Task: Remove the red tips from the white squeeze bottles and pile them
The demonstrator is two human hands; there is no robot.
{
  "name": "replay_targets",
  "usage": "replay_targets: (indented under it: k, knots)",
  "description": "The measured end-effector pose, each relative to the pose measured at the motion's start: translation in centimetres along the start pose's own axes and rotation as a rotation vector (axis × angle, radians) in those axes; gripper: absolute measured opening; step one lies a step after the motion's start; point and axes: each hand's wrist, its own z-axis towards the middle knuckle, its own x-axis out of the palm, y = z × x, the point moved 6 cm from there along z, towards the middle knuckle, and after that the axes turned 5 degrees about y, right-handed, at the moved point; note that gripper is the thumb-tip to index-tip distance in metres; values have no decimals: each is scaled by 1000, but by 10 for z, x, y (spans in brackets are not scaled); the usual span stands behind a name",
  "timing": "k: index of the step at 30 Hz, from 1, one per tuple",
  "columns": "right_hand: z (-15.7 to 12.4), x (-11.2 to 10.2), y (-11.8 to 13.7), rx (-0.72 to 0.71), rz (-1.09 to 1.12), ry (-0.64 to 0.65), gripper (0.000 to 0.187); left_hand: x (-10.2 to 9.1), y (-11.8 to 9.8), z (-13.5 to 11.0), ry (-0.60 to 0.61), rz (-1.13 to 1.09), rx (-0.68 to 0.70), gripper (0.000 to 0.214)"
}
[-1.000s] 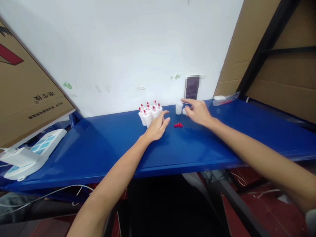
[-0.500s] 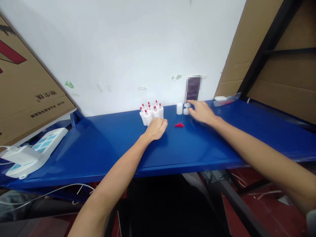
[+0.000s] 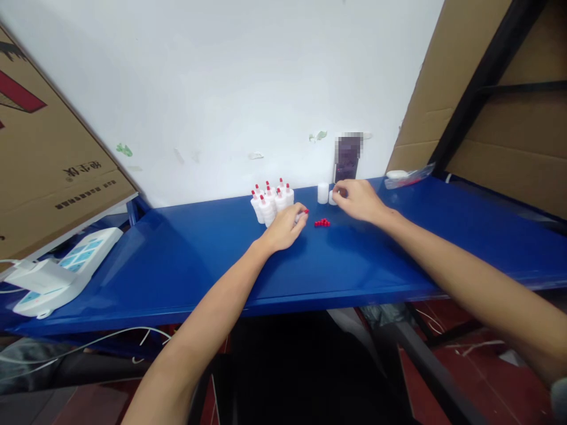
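Left hand (image 3: 283, 229) is pinching a red-capped bottle (image 3: 303, 215) beside the cluster (image 3: 270, 199). Right hand (image 3: 358, 200) is pinching a white piece (image 3: 332, 196) near the caps (image 3: 322, 223). Box (image 3: 48, 153) is showing Chinese print, unreadable.

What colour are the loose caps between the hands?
Red; the caps lie in a small cluster on the blue shelf, clearest in the head view.

The left arm (image 3: 212, 319) and the right arm (image 3: 452, 265) were stretched forward, both bare. The left hand (image 3: 286, 227) lay palm down with fingers curled in. The right hand (image 3: 357, 199) pointed leftward, its fingertips pinched together.
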Motion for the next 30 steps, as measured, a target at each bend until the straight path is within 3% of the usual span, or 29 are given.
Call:
replay_targets:
  k: [6,11,19,24,27,30]
  knots:
    - [-10,11,37,-137,274,157,39,3,0,0,8,39,48,27]
    - [-18,23,51,-245,415,268,39,5,-1,-1,32,38,52,29]
    - [-21,28,57,-349,422,342,33,6,-3,-4,115,17,-24,23]
    - [-23,31,65,-416,431,422,31,6,-9,-2,97,28,24,13]
    - [-20,25,63,-417,501,416,34,5,-7,-1,71,68,43,21]
    - [-14,14,49,-338,563,344,37,5,-2,-3,76,79,58,44]
